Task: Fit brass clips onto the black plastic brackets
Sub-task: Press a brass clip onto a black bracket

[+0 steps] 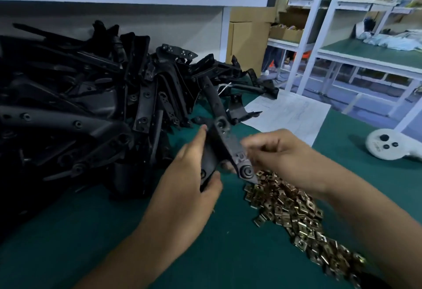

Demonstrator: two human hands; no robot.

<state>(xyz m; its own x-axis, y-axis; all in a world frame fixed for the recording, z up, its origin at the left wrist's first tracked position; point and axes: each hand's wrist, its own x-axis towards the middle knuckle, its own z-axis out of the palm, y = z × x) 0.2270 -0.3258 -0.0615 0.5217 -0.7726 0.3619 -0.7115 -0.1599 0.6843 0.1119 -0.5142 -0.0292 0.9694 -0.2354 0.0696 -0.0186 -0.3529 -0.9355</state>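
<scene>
Your left hand grips a black plastic bracket above the middle of the desk, thumb curled over the bracket's near end and fingers wrapped behind its left side. The bracket is held clear of the green surface, tilted, with one round boss at its upper end and another at its lower right end.

Your right hand is at the bracket's right edge with its fingers curled toward the lower boss. The fingertips are blurred; you cannot tell whether they pinch a clip or only touch the plastic.

The brass clips lie in a loose heap on the desk, just below and right of the held bracket, running in a band toward the near right edge, partly under your right forearm.

A large pile of black brackets covers the left and far side of the desk, up against the back panel. A white paper sheet lies at the far right of the desk, touching the pile's right end. A white controller rests near the right edge.
</scene>
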